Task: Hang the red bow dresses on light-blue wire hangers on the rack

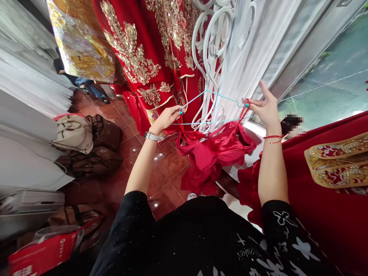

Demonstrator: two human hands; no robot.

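Note:
A thin light-blue clothes hanger (222, 94) is stretched between my hands, its hook pointing away from me. My left hand (166, 119) is closed on the hanger's left end, with a red strap running down from the fingers. My right hand (266, 109) pinches a red dress strap at the hanger's right end; its index finger stands out. Below the hanger's bar hangs a red satin dress (208, 153) with a gathered top, its lower part falling towards the floor.
Red gowns with gold beading (143, 57) hang ahead beside a white scrollwork metal stand (217, 34). More red embroidered clothing (324, 207) lies close on my right, by a window (324, 80). Bags (74, 134) and a red shopping bag (46, 249) are on the left. The floor (169, 165) is glossy red tile.

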